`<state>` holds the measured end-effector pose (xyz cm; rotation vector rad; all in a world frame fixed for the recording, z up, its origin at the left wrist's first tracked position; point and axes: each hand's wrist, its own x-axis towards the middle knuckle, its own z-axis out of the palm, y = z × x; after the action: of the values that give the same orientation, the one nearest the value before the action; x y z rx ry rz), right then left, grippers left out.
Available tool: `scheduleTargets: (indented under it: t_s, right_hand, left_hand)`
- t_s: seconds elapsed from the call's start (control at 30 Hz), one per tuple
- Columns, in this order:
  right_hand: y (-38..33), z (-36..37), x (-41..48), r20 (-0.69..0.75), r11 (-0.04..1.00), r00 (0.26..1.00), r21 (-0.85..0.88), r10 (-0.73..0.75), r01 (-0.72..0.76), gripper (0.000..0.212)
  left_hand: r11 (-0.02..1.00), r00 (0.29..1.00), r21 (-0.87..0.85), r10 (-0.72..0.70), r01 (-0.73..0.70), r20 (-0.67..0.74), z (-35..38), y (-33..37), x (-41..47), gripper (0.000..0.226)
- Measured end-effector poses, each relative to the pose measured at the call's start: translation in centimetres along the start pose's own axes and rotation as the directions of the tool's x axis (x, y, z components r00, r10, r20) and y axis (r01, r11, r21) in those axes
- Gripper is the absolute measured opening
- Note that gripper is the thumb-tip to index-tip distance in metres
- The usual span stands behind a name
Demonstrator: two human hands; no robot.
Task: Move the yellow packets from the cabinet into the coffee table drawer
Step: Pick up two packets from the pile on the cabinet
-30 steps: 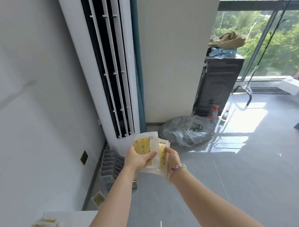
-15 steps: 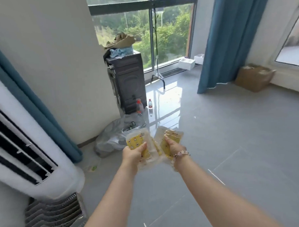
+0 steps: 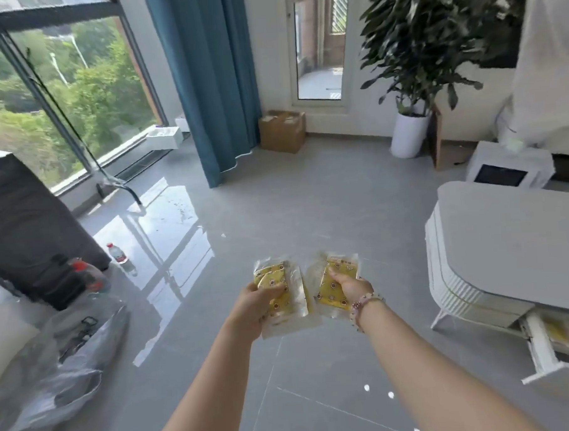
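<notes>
Window (image 3: 59,94): we see big glazing at left, trees outside.
Curtain (image 3: 212,88): blue, hangs btwn window & glass door (image 3: 318,44).
Box (image 3: 282,130): cardboard, on floor just right of curtain.
Plant (image 3: 425,39): leafy, in white pot (image 3: 409,135), right of door.
Bottle (image 3: 117,253): small, clear, upright beside dark unit (image 3: 26,220) at left.
Bag (image 3: 61,371): clear plastic, crumpled, bottom left.
Floor (image 3: 276,209): grey tile; we note window glare on it.

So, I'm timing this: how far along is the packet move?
Done: what look like yellow packets lie in the open drawer of the coffee table. In hand: left hand grips the left stack, right hand the right stack, away from the table. Left: carry both to the drawer and drop them in.
</notes>
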<state>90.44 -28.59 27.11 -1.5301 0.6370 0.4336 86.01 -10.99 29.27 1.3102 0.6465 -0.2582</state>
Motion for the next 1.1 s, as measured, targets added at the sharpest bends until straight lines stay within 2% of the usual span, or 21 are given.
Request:
scheduleTargets:
  t_s: [0.13,0.23,0.37,0.47,0.53,0.6,0.67,0.77,0.83,0.93,1.03,1.1]
  right_hand:
    - [-0.9,-5.3,2.7,-0.093,0.999,0.996,0.049,0.015,-0.01,0.08]
    - [-1.6,-8.8,4.8,-0.186,0.993,0.981,0.117,0.047,-0.025,0.084]
    - [-3.7,-14.2,7.5,-0.324,0.976,0.942,0.217,0.089,-0.018,0.077]
    - [-4.9,-18.7,9.1,-0.4,0.958,0.909,0.288,0.117,0.003,0.069]
    - [-5.0,-21.6,10.1,-0.442,0.941,0.885,0.338,0.145,0.014,0.072]
    - [-4.9,-24.3,10.5,-0.489,0.909,0.853,0.414,0.183,0.042,0.074]
    - [-4.7,-27.1,10.4,-0.57,0.87,0.789,0.483,0.23,0.096,0.07]
    - [-3.3,-31.5,9.4,-0.659,0.834,0.689,0.533,0.303,0.143,0.044]
    - [-1.6,-33.8,8.0,-0.674,0.794,0.641,0.586,0.366,0.161,0.036]
    - [0.9,-36.6,5.7,-0.665,0.716,0.589,0.67,0.46,0.197,0.04]
    - [3.4,-39.8,3.7,-0.677,0.68,0.532,0.695,0.509,0.234,0.041]
    - [4.9,-42.2,2.4,-0.683,0.657,0.503,0.705,0.53,0.265,0.033]
  left_hand:
    - [0.986,0.989,0.166,-0.046,0.022,0.139,6.9,0.5,3.8,0.025]
    - [0.958,0.968,0.287,-0.089,0.018,0.236,11.9,1.2,6.9,0.025]
    - [0.909,0.911,0.414,-0.127,-0.052,0.393,20.0,3.1,11.4,0.028]
    - [0.867,0.848,0.485,-0.169,-0.115,0.503,26.7,3.8,13.4,0.021]
    - [0.837,0.81,0.53,-0.211,-0.139,0.547,30.9,3.7,14.6,0.022]
    - [0.797,0.765,0.579,-0.265,-0.168,0.587,34.9,3.1,15.3,0.024]
    - [0.755,0.71,0.619,-0.313,-0.218,0.631,39.2,2.2,15.6,0.016]
    - [0.707,0.621,0.656,-0.395,-0.264,0.677,45.3,-0.3,14.5,0.009]
    - [0.657,0.572,0.693,-0.458,-0.298,0.68,48.1,-2.7,13.2,0.013]
    - [0.608,0.491,0.725,-0.547,-0.323,0.678,51.4,-6.3,10.9,0.018]
    - [0.566,0.433,0.743,-0.604,-0.358,0.669,55.0,-9.5,8.2,0.016]
    - [0.553,0.388,0.74,-0.631,-0.383,0.672,57.5,-11.7,6.5,0.014]
